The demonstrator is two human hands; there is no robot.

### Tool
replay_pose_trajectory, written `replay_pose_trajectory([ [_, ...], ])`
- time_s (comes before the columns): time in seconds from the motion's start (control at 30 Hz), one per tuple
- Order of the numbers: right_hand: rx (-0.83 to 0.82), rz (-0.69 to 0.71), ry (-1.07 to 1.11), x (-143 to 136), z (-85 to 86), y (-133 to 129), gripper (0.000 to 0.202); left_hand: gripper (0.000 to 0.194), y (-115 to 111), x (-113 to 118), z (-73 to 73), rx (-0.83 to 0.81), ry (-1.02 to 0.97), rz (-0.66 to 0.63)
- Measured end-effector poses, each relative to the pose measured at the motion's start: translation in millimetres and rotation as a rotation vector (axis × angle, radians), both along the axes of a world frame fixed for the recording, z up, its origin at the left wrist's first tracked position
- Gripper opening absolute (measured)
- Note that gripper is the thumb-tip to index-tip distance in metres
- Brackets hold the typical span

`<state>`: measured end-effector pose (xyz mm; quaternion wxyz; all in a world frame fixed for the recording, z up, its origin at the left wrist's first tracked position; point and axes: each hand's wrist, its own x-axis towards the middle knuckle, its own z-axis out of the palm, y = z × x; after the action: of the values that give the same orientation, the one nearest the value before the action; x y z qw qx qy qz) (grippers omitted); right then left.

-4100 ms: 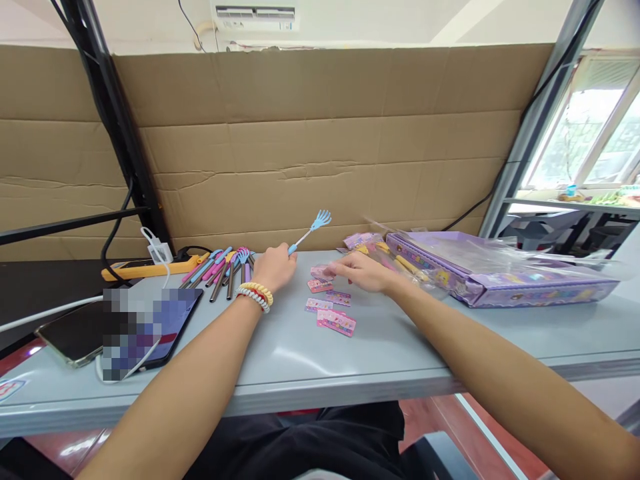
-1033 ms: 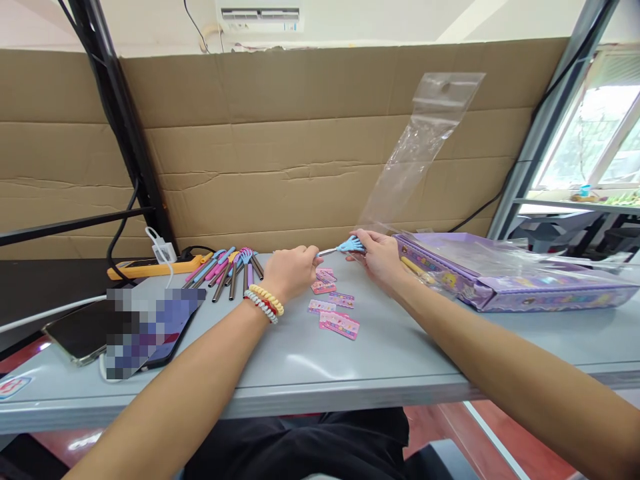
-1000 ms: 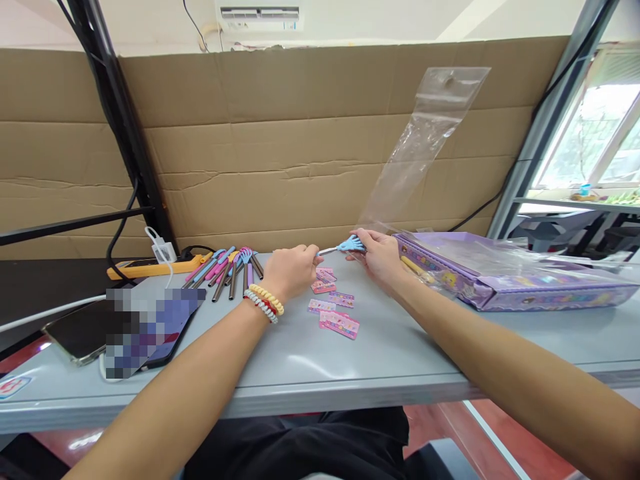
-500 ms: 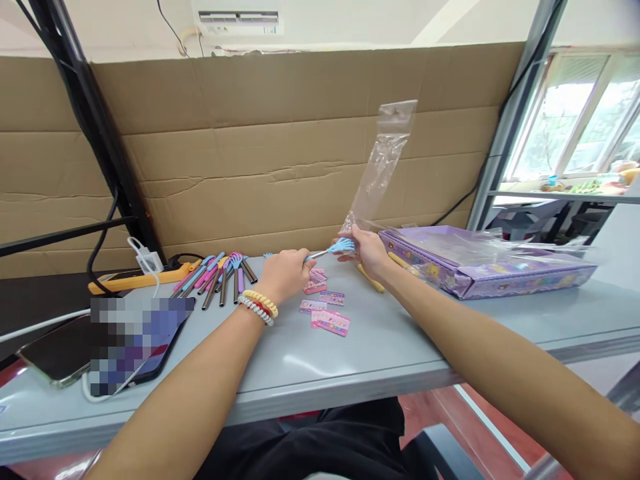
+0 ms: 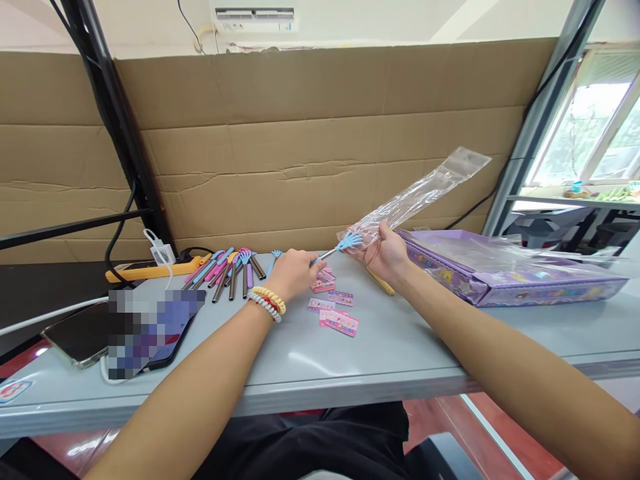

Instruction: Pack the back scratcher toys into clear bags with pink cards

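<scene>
A back scratcher [image 5: 349, 241] with a light blue hand-shaped head and a metal shaft is gripped near its handle by my left hand [image 5: 293, 275]. Its blue head lies at the mouth of a long clear plastic bag [image 5: 417, 195]; whether it is inside or just in front I cannot tell. My right hand [image 5: 384, 255] pinches the bag's lower end, and the bag slants up to the right. Below my hands lie several pink and purple printed cards [image 5: 340, 323]. Left of my left hand, more back scratchers [image 5: 233, 267] are piled, with blue, pink and purple parts.
At right stands a purple box [image 5: 545, 290] with clear plastic bags on it. Phones [image 5: 83, 333], a white charger [image 5: 161, 251] and a yellow object [image 5: 145, 271] occupy the left side. A yellow stick [image 5: 381, 283] lies under my right hand. Cardboard [image 5: 300, 147] walls the back.
The plastic bag has swung down from nearly upright to a slant toward the right. My right hand has turned palm-up with it. The camera view has shifted slightly left.
</scene>
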<state>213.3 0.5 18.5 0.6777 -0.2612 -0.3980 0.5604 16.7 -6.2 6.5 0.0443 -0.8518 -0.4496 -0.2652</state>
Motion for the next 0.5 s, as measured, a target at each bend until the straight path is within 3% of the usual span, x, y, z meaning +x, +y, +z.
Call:
replay_pose_trajectory([
  [0.2,-0.027,-0.057,0.054,7.7,1.2,2.9,0.048,0.035,-2.2,-0.6,2.7,0.001,0.022,0.026],
  [0.5,-0.006,0.0,-0.044,1.1,1.2,-2.9,0.047,0.036,-0.2,-1.5,0.3,0.018,0.011,0.022],
])
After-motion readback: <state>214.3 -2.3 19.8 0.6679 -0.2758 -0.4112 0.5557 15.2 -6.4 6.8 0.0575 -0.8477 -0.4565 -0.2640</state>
